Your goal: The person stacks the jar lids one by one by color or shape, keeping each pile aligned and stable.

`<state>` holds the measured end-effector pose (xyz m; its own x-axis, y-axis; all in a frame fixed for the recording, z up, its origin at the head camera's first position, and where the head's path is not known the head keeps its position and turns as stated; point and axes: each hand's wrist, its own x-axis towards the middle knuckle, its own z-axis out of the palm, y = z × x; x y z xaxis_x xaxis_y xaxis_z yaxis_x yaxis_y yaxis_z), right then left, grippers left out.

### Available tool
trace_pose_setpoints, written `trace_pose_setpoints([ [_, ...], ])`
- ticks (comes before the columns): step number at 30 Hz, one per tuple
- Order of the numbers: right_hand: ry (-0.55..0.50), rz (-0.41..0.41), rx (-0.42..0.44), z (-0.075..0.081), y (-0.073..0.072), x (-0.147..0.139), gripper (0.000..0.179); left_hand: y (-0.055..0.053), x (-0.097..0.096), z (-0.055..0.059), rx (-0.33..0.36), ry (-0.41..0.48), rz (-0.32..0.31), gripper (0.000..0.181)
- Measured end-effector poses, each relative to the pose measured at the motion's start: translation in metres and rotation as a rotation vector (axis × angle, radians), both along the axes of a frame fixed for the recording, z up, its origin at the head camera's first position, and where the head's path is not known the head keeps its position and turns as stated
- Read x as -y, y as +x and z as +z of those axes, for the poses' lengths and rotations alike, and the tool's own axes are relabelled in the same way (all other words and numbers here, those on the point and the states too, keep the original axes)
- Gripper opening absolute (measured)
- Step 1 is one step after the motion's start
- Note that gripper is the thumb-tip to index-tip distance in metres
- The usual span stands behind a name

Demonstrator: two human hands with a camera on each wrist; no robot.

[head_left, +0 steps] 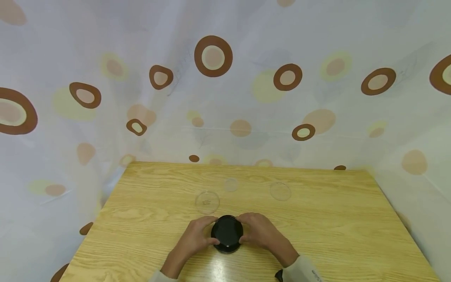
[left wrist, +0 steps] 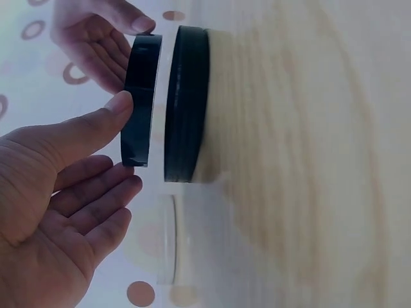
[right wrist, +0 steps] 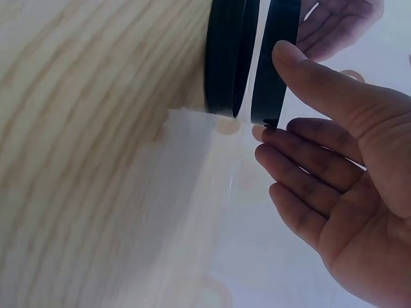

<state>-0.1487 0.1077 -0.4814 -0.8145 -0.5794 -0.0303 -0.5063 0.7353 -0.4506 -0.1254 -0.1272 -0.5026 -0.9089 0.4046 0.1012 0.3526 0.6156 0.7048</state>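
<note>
Both hands hold a round black lid from opposite sides, thumbs at the near edge and fingers at the far edge in the head view. My left hand pinches its left rim, and my right hand its right rim. Beneath the lid, a shallow round black base sits on the wooden table. A narrow gap separates the two parts in both wrist views; in the head view the lid covers most of the base. The base's inside is hidden.
Beyond the hands lie three clear round pieces: a dish with small print, a smaller disc and another disc. A small dark object shows beside the right sleeve. Patterned curtain surrounds the wooden table.
</note>
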Motion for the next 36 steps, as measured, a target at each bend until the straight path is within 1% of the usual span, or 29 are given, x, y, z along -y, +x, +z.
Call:
trace_pose_setpoints([
  [3,0.008,0.013,0.002,-0.002,0.0,0.002,0.059,0.002,0.002,-0.004,0.007,-0.005,0.005,0.06],
  [9,0.031,0.03,-0.016,-0.007,0.001,0.004,0.059,0.003,0.005,-0.009,-0.007,-0.004,-0.004,0.059],
  [11,0.037,0.035,-0.015,-0.008,0.002,0.004,0.059,0.003,0.005,-0.009,0.003,-0.001,-0.005,0.057],
  [15,0.041,0.031,0.002,-0.008,0.004,0.005,0.06,0.004,0.004,-0.01,0.016,-0.031,-0.004,0.055],
  [18,0.058,0.033,0.003,-0.007,0.005,0.006,0.06,0.004,0.003,-0.011,0.01,-0.07,-0.007,0.055],
  [23,0.095,0.034,0.001,-0.008,0.006,0.006,0.058,0.004,0.001,-0.012,0.008,-0.098,-0.006,0.056],
  [26,0.098,0.036,-0.001,-0.009,0.006,0.007,0.057,0.004,0.0,-0.012,-0.002,-0.111,-0.005,0.055],
  [30,0.08,0.041,-0.002,-0.009,0.006,0.006,0.058,0.004,0.0,-0.011,0.002,-0.114,-0.01,0.057],
  [36,0.077,0.048,-0.026,-0.007,0.003,0.005,0.058,0.005,0.001,-0.007,-0.004,-0.119,-0.008,0.058],
])
